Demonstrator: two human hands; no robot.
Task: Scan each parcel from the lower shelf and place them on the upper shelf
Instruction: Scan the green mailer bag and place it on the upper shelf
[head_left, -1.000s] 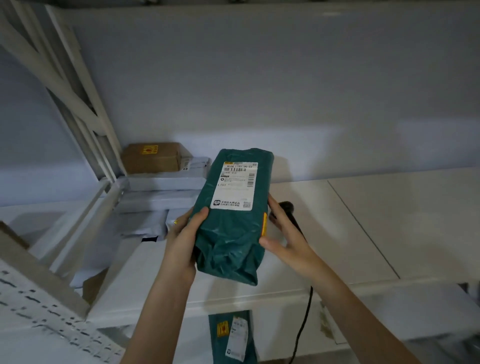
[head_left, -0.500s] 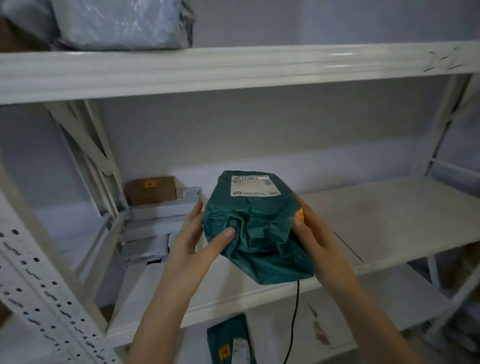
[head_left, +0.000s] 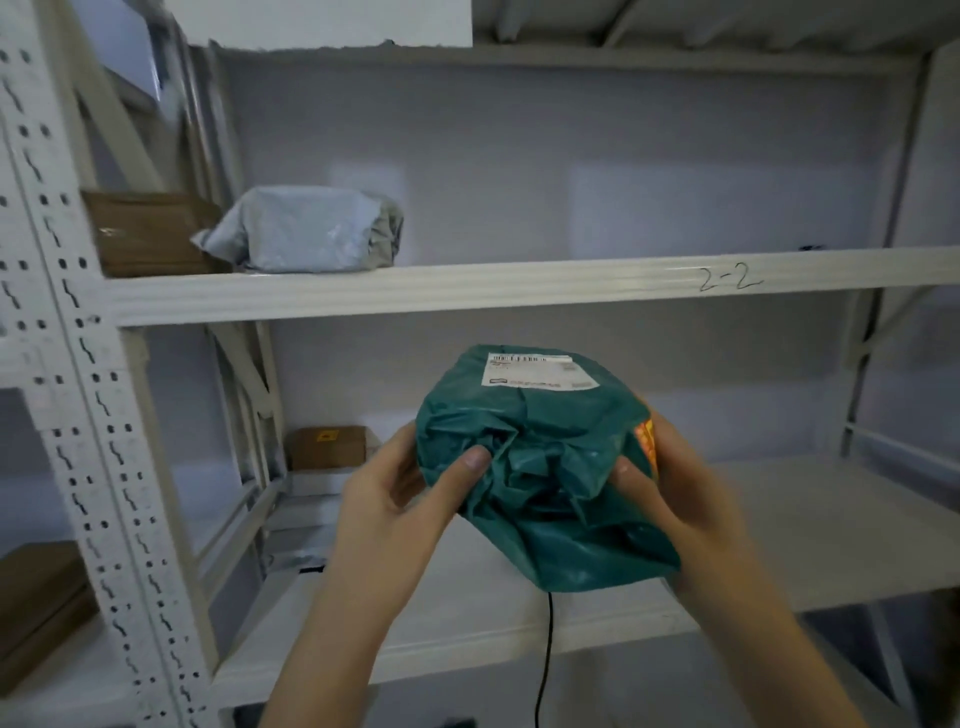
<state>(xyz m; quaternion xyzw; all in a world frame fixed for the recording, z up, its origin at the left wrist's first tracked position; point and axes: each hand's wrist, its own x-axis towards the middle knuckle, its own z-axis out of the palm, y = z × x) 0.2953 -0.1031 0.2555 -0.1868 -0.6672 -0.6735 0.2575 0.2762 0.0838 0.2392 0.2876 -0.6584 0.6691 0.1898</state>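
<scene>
Both hands hold one green parcel (head_left: 540, 467) at the centre of the frame, lifted in front of the gap between two shelf boards. The left hand (head_left: 395, 499) cups its left side, fingers curled behind the wrapping and the thumb pressed onto the crumpled near end. The right hand (head_left: 680, 499) clasps the right side, fingers wrapped round it over an orange sticker (head_left: 645, 439), the thumb laid on the folds. The parcel's white label (head_left: 535, 371) faces up on its far end.

Above it runs the upper shelf (head_left: 519, 288), marked "2-2" at right. Two parcels sit on it at upper left: one brown carton (head_left: 145, 234) and one grey bag (head_left: 306, 231), touching each other. On the shelf below (head_left: 805, 519), one small brown box (head_left: 327, 447) stands at the back left, on what may be pale flat packets, too blurred to count. One black cable (head_left: 545, 660) hangs below the green parcel. Another brown carton (head_left: 36, 603) shows at the lower left edge.
</scene>
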